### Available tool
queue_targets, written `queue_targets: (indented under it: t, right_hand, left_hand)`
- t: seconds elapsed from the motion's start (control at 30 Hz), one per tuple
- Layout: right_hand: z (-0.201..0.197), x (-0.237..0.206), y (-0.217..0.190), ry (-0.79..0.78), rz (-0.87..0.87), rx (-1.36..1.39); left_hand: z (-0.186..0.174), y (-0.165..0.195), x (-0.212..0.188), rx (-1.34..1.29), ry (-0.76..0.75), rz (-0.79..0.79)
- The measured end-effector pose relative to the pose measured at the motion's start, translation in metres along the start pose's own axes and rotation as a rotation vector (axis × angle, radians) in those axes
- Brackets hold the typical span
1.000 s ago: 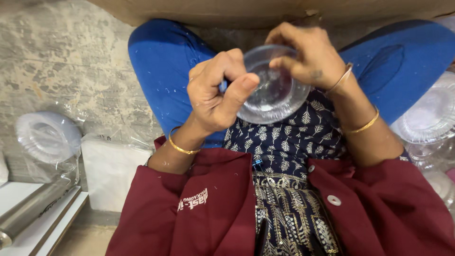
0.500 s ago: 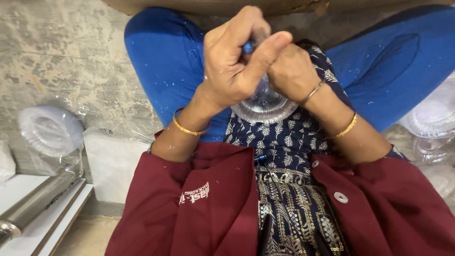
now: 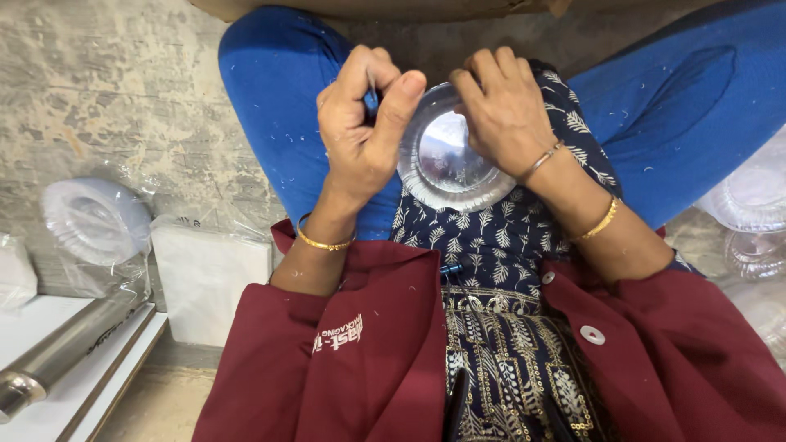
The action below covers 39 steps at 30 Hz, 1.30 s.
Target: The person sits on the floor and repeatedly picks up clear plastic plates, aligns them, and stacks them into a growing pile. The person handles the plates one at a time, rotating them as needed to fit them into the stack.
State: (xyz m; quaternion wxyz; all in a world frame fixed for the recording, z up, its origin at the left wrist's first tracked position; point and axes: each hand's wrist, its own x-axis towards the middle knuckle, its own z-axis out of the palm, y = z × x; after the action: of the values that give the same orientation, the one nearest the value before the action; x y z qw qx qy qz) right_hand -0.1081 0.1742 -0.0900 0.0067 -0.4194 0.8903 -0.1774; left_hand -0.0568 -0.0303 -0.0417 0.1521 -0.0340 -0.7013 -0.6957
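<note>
A small shiny silver paper plate [image 3: 446, 160] rests tilted on my lap between my blue trouser legs. My right hand [image 3: 503, 110] grips its upper right rim, fingers curled over the edge. My left hand [image 3: 364, 123] is bunched at the plate's left rim, thumb pressed to forefinger, pinching the edge or a thin clear film there; I cannot tell which. Both wrists wear gold bangles and maroon jacket sleeves.
On the left, a clear bag holds a stack of white plates [image 3: 94, 221] beside a white packet [image 3: 205, 274] and a steel bottle [image 3: 57, 356] on a white ledge. More bagged clear plates [image 3: 749, 205] lie at the right. A cardboard edge [image 3: 368, 8] runs above.
The plate has tipped so its shiny face shows. My left hand slid from over the plate to its left rim; my right hand shifted onto the upper right rim.
</note>
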Motion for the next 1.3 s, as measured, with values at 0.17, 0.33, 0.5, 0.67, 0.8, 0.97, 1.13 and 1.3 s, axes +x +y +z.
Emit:
queue_targets:
  t: [0.17,0.33,0.5,0.67,0.8,0.97,1.13,1.3]
  right_hand:
    - [0.01,-0.001,0.002,-0.065,-0.024,-0.089]
    - [0.012,-0.003,0.0,0.044,-0.097,-0.173]
    - [0.003,-0.005,0.0,-0.05,-0.083,-0.194]
    - [-0.006,0.001,-0.002,-0.036,-0.127,-0.161]
    - [-0.013,0.002,0.0,0.029,-0.103,-0.003]
    - [-0.033,-0.008,0.025,0.086,-0.014,0.373]
    - [-0.049,-0.016,0.048,0.143,0.374,1.045]
    - [-0.056,-0.01,0.046,0.212,0.452,1.29]
  left_hand:
    - [0.021,-0.014,0.027,-0.071,-0.033,-0.044]
    - [0.034,-0.04,0.049,0.096,-0.121,0.13]
    - [0.026,-0.07,0.041,0.319,-0.079,0.103]
    - [0.018,-0.089,0.037,0.272,-0.142,0.082]
    - [0.016,-0.087,0.038,0.24,-0.176,0.041]
    - [-0.001,-0.056,0.035,0.133,-0.201,0.057]
    - [-0.007,-0.035,0.034,0.219,-0.309,0.165]
    - [-0.005,-0.047,0.034,0.192,-0.357,0.164]
